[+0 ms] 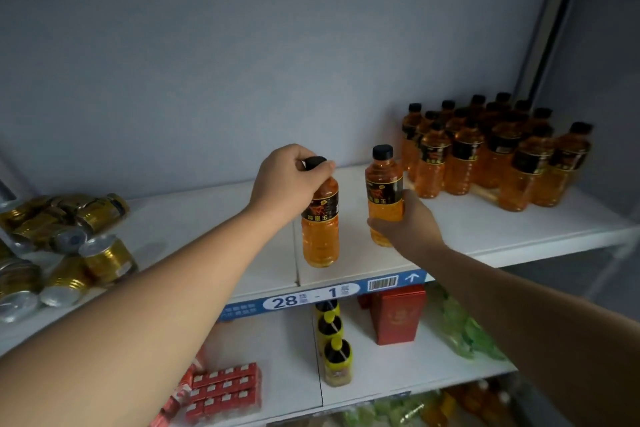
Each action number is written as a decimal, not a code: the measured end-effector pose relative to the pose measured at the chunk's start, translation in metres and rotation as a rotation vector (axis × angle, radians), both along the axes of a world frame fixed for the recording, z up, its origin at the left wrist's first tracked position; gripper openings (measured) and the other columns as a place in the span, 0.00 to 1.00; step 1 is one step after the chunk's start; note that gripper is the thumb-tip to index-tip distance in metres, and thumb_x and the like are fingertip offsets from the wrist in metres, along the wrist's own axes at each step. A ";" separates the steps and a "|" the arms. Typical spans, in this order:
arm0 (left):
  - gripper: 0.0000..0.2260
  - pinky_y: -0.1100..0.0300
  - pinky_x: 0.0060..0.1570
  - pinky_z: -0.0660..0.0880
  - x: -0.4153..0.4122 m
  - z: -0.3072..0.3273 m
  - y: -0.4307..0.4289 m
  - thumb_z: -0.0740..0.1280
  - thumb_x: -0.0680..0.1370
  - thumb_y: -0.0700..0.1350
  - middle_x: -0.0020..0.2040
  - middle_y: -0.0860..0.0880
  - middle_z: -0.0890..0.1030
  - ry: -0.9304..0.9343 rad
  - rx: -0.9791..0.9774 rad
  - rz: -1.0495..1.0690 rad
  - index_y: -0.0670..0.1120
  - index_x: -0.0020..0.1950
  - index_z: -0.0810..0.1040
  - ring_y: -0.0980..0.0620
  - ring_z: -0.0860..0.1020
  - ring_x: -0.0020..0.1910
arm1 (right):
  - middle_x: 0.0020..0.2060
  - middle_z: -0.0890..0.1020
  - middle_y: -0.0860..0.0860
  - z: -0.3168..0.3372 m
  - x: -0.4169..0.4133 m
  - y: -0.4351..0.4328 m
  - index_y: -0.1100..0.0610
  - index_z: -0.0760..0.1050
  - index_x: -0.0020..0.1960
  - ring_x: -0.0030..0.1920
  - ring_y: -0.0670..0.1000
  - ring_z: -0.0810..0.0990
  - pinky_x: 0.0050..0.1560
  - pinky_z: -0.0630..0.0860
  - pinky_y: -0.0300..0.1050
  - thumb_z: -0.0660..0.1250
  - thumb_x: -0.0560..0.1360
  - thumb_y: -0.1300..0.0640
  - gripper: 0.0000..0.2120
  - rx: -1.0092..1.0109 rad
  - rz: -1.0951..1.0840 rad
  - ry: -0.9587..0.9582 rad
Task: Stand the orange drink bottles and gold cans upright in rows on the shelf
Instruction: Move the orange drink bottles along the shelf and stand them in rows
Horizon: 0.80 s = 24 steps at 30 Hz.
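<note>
Two orange drink bottles with black caps and black labels stand upright near the front of the white shelf [485, 239]. My left hand [287, 180] grips the left bottle [320, 236] from above, fingers around its cap. My right hand [405, 222] holds the right bottle [383, 184] low on its body from the front right. Several more orange bottles [491, 152] stand in rows at the back right of the shelf. A heap of gold cans [65, 246] lies tumbled on the shelf's left end, most on their sides.
The shelf's front edge carries a blue price strip [311, 298] marked 28-1. On the shelf below stand dark bottles with yellow caps [334, 343], a red box [396, 317], red packs [225, 388] and green bags [464, 329]. A grey back panel closes the shelf behind.
</note>
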State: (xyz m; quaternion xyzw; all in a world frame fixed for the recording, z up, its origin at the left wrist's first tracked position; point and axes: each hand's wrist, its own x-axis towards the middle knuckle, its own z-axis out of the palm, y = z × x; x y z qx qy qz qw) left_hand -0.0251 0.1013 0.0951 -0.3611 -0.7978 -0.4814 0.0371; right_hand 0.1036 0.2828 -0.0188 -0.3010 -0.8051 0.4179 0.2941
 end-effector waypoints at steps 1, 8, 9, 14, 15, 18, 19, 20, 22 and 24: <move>0.11 0.59 0.43 0.78 0.008 -0.001 0.013 0.73 0.74 0.58 0.45 0.57 0.83 0.008 -0.005 -0.010 0.52 0.49 0.82 0.59 0.81 0.44 | 0.44 0.78 0.40 0.000 0.011 0.012 0.45 0.70 0.57 0.42 0.44 0.78 0.43 0.73 0.46 0.79 0.68 0.48 0.24 0.010 -0.011 0.002; 0.11 0.54 0.46 0.80 0.060 -0.003 0.114 0.73 0.76 0.56 0.45 0.54 0.83 0.008 -0.030 -0.036 0.49 0.49 0.82 0.56 0.81 0.45 | 0.46 0.81 0.42 -0.002 0.085 0.108 0.44 0.72 0.58 0.44 0.44 0.80 0.42 0.74 0.43 0.79 0.68 0.50 0.23 0.000 -0.058 0.012; 0.11 0.54 0.46 0.80 0.067 -0.004 0.128 0.73 0.76 0.55 0.45 0.54 0.83 0.006 -0.023 -0.035 0.49 0.49 0.82 0.55 0.81 0.45 | 0.43 0.81 0.41 -0.002 0.094 0.122 0.42 0.71 0.56 0.41 0.41 0.80 0.39 0.73 0.39 0.79 0.68 0.51 0.22 0.001 -0.058 0.019; 0.08 0.62 0.39 0.75 0.092 -0.019 0.186 0.74 0.76 0.54 0.42 0.56 0.83 -0.031 0.006 -0.055 0.51 0.47 0.82 0.59 0.82 0.42 | 0.50 0.81 0.44 -0.007 0.115 0.173 0.46 0.71 0.64 0.47 0.50 0.80 0.46 0.74 0.47 0.78 0.68 0.48 0.28 -0.028 -0.079 -0.026; 0.07 0.63 0.38 0.74 0.094 -0.022 0.195 0.74 0.75 0.54 0.42 0.57 0.83 -0.037 0.002 -0.061 0.52 0.47 0.81 0.60 0.81 0.41 | 0.50 0.81 0.44 -0.008 0.116 0.180 0.46 0.71 0.65 0.48 0.50 0.80 0.46 0.75 0.48 0.78 0.68 0.48 0.28 -0.038 -0.084 -0.033; 0.07 0.63 0.38 0.76 0.092 -0.026 0.218 0.74 0.75 0.56 0.41 0.58 0.83 -0.031 -0.033 -0.069 0.54 0.47 0.81 0.61 0.82 0.40 | 0.45 0.81 0.39 -0.009 0.115 0.195 0.45 0.71 0.63 0.43 0.41 0.79 0.37 0.71 0.38 0.77 0.68 0.47 0.26 -0.051 -0.081 -0.021; 0.06 0.63 0.38 0.77 0.089 -0.027 0.226 0.74 0.75 0.56 0.41 0.58 0.83 -0.023 -0.044 -0.076 0.56 0.46 0.80 0.61 0.82 0.39 | 0.44 0.80 0.39 -0.009 0.113 0.199 0.45 0.72 0.63 0.42 0.40 0.78 0.36 0.70 0.36 0.77 0.69 0.48 0.26 -0.053 -0.082 -0.018; 0.06 0.64 0.38 0.77 0.087 -0.028 0.233 0.74 0.75 0.57 0.41 0.59 0.83 -0.016 -0.050 -0.087 0.58 0.44 0.79 0.62 0.82 0.39 | 0.45 0.80 0.39 -0.010 0.111 0.203 0.45 0.72 0.63 0.42 0.40 0.78 0.36 0.71 0.37 0.77 0.69 0.48 0.26 -0.056 -0.082 -0.020; 0.06 0.64 0.37 0.77 0.081 -0.032 0.246 0.75 0.74 0.57 0.40 0.59 0.83 -0.017 -0.053 -0.113 0.59 0.43 0.79 0.62 0.82 0.39 | 0.49 0.82 0.43 -0.013 0.105 0.210 0.47 0.71 0.65 0.46 0.47 0.80 0.44 0.76 0.44 0.76 0.69 0.49 0.27 -0.063 -0.079 -0.033; 0.06 0.66 0.36 0.76 0.076 -0.037 0.258 0.74 0.75 0.56 0.41 0.58 0.83 -0.009 -0.068 -0.143 0.57 0.47 0.81 0.64 0.81 0.39 | 0.53 0.82 0.46 -0.014 0.098 0.215 0.48 0.71 0.66 0.52 0.52 0.82 0.52 0.80 0.52 0.76 0.70 0.50 0.27 -0.076 -0.076 -0.040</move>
